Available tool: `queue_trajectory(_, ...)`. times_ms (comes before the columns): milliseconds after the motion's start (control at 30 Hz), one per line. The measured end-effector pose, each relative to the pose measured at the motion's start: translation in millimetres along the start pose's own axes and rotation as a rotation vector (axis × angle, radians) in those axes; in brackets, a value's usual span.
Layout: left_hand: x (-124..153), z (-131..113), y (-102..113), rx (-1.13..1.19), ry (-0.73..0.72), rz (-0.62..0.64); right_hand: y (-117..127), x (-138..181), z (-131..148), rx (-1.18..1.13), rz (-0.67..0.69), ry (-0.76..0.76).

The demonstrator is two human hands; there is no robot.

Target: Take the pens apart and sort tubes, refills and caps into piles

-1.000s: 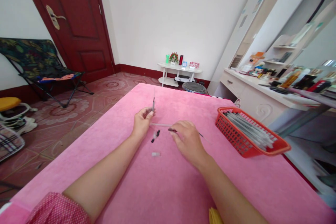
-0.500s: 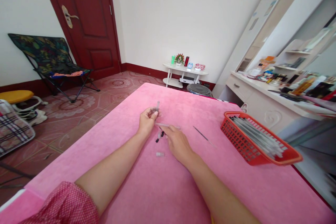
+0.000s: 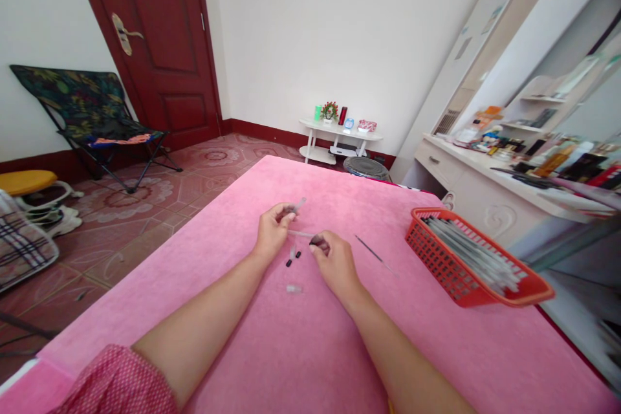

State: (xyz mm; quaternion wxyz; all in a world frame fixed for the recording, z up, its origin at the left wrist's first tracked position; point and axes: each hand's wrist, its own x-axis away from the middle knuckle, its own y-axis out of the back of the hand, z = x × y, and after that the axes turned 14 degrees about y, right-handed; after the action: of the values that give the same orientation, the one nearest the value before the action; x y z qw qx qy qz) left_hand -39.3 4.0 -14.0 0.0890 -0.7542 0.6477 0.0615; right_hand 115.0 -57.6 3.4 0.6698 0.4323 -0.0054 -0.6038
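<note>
My left hand [image 3: 273,228] is closed on a clear, greyish pen part [image 3: 301,202], whose end sticks out past the fingertips. My right hand [image 3: 336,260] pinches a small black piece [image 3: 313,244], partly covered by the fingers. Between the hands a thin translucent pen tube [image 3: 301,233] lies on the pink cloth. Just below are small black pieces [image 3: 298,254], one joined to or touching a clear bit. A short clear cap-like piece [image 3: 294,288] rests closer to me. Right of my right hand lies a slim pen refill [image 3: 371,249] with a dark section.
A red plastic basket [image 3: 451,272] full of pale, slender pen parts stands at the table's right side. The pink cloth [image 3: 272,349] covers the table. Beyond it are a white dressing table [image 3: 466,174], a small white stand [image 3: 339,131] and a folding chair [image 3: 92,116].
My right hand has lifted a small black piece from the group on the cloth and turned its fingers up. The pen part in my left hand has tilted right.
</note>
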Motion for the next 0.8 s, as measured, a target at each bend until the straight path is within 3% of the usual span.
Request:
queue_trajectory(133,6,-4,0,-0.289,-0.199,0.088,17,-1,-4,-0.334,-0.194,-0.104)
queue_trajectory(267,12,-9,0,-0.462,-0.318,0.137,29,0,-7,-0.431,-0.242,-0.109)
queue_trajectory(633,16,-12,0,-0.601,-0.392,0.200,39,-1,-17,-0.362,-0.292,-0.090)
queue_trajectory(800,17,-13,-1,-0.627,-0.394,0.218,39,1,-20,-0.485,-0.283,-0.176)
